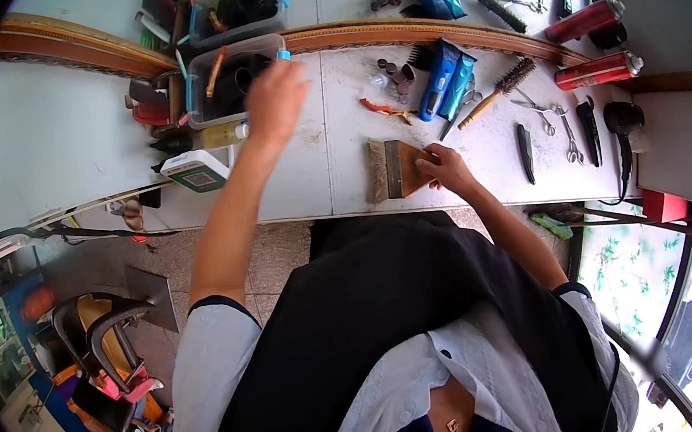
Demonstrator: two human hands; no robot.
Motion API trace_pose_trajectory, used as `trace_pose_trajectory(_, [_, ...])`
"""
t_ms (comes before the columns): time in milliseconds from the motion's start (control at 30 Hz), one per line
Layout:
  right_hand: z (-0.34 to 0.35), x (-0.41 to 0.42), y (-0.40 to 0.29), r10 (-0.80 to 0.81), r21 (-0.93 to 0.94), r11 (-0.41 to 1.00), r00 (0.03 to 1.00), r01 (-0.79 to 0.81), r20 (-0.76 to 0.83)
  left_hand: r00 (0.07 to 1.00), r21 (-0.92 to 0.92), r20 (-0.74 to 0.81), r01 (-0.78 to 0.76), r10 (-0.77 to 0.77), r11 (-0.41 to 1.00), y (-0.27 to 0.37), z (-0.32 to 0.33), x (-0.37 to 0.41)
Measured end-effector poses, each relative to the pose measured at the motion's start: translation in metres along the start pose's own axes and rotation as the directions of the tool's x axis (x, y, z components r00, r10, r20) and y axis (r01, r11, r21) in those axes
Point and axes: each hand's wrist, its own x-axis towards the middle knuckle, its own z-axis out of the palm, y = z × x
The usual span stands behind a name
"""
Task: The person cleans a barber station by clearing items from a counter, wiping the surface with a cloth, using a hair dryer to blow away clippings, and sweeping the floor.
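My right hand grips the wooden handle of a wide flat brush, whose pale bristles point left over the white counter. Close to the right end of a clear plastic bin, my left hand is blurred, and its fingers hide part of the bin's edge. Whether it holds anything cannot be made out. Dark items and an orange-brown hair clip lie in the bin. A bottle of yellow liquid lies beside it. Beyond the brush are a blue hair clipper and a teal clipper.
A framed mirror borders the counter. Toward the right lie a round hairbrush, scissors, a folding razor, a red spray can and a hair dryer. A boxed sign with a printed code stands left.
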Motion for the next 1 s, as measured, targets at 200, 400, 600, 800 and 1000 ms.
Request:
trace_pose_trajectory(200, [0.001,-0.004,0.000,-0.010,0.003,1.000,1.000,0.010,-0.016,0.918,0.043,0.350,-0.216,0.188,0.976,0.072,0.128,-0.021])
trace_pose_trajectory(400, [0.001,-0.001,0.007,-0.012,0.025,1.000,1.000,0.012,-0.016,0.914,-0.052,0.275,-0.297,0.300,0.953,0.071,0.090,-0.028])
trace_pose_trajectory(600, [-0.001,0.001,0.005,-0.027,0.034,0.999,1.000,0.027,0.008,0.993,0.204,-0.042,0.115,-0.109,0.972,-0.023,-0.024,-0.001])
trace_pose_trajectory(800, [-0.002,0.000,0.007,-0.018,0.056,0.998,1.000,0.018,0.000,0.997,0.087,-0.039,-0.058,0.062,0.994,0.004,0.002,0.002])
trace_pose_trajectory(1000, [-0.001,-0.001,0.005,-0.003,0.052,0.999,1.000,0.004,-0.007,0.966,-0.223,0.256,0.042,0.017,0.974,0.048,0.107,-0.012])
